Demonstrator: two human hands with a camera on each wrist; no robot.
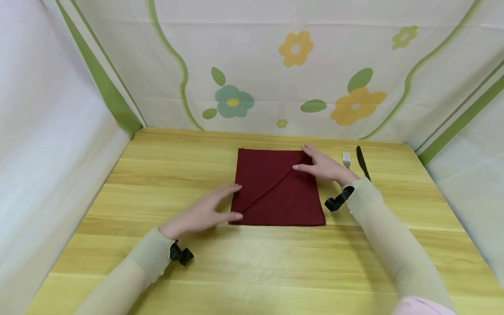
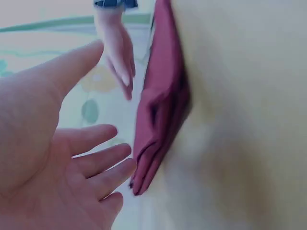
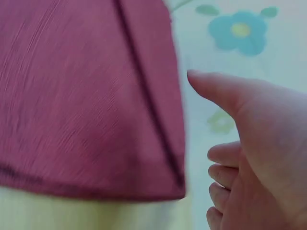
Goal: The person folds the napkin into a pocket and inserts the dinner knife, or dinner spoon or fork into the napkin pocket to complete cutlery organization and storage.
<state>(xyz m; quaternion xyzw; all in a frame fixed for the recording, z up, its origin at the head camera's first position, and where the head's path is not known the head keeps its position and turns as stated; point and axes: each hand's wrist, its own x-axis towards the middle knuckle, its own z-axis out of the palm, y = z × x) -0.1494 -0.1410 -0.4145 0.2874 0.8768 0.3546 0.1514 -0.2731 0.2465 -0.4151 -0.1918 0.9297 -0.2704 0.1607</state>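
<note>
A dark red cloth napkin (image 1: 275, 192), folded into a square with a diagonal fold across its top, lies flat on the wooden table. My left hand (image 1: 206, 210) is at its left edge, thumb and fingers spread and relaxed, holding nothing. In the left wrist view the napkin (image 2: 160, 96) shows several stacked layers just past the fingertips of the left hand (image 2: 62, 143). Over the far right corner is my right hand (image 1: 320, 164), fingers extended and thumb apart. The right wrist view has the right hand (image 3: 259, 143) beside the napkin's corner (image 3: 96, 105), nothing in its grasp.
A fork (image 1: 346, 159) and a black-handled knife (image 1: 363, 162) lie to the right of the napkin, partly behind the right wrist. The wooden table (image 1: 252, 271) ends at a white flowered curtain (image 1: 260, 52) at the back, with white cloth on both sides.
</note>
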